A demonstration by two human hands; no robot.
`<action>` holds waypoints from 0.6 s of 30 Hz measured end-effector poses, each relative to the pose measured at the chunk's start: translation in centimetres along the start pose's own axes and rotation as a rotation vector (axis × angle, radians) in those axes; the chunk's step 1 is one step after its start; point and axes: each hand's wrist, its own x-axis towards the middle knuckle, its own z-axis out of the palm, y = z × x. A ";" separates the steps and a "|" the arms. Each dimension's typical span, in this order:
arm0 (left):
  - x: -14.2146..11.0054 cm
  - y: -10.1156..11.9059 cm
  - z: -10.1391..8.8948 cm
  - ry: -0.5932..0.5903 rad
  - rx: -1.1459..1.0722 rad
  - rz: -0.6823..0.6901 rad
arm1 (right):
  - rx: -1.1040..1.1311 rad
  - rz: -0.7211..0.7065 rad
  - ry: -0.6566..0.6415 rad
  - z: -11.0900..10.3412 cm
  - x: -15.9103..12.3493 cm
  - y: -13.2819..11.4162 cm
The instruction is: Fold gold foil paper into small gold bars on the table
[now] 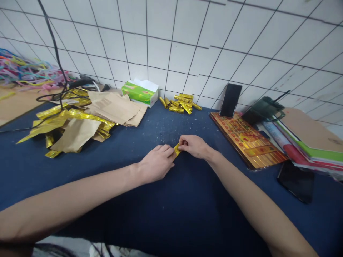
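Note:
Between my two hands lies a small gold foil roll, mostly covered by fingers. My left hand is closed over its left end, low against the dark blue tabletop. At the other end, my right hand pinches the roll between thumb and fingers. Beyond them, against the tiled wall, sits a loose pile of several similar gold rolls. To the left, gold foil sheets lie crumpled among brown paper pieces.
A green tissue box stands by the wall. On the right are a phone propped upright, a red-gold packet, a dark mug, stacked papers and a dark flat device. A black cable hangs at left near colourful strips.

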 end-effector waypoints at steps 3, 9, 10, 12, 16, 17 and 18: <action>-0.6 0.2 0.8 0.008 -0.032 0.033 | 0.046 0.003 -0.014 0.0 0.1 0.1; -1.9 0.3 1.2 -0.045 -0.062 0.037 | 0.047 0.024 -0.098 -0.6 0.7 0.0; -2.0 0.4 1.1 -0.055 -0.067 0.039 | 0.036 0.020 -0.123 -0.8 0.9 -0.1; -2.2 0.4 0.9 -0.071 -0.073 0.045 | 0.001 0.018 -0.168 -1.2 1.2 -0.4; -2.2 0.6 0.9 -0.057 -0.056 0.055 | -0.113 0.095 -0.167 -1.4 1.3 -0.8; -2.2 0.7 1.0 -0.048 -0.046 0.054 | -0.140 0.121 -0.152 -1.3 1.3 -0.9; -2.2 0.8 1.1 -0.039 -0.035 0.052 | -0.158 0.138 -0.135 -1.2 1.2 -0.9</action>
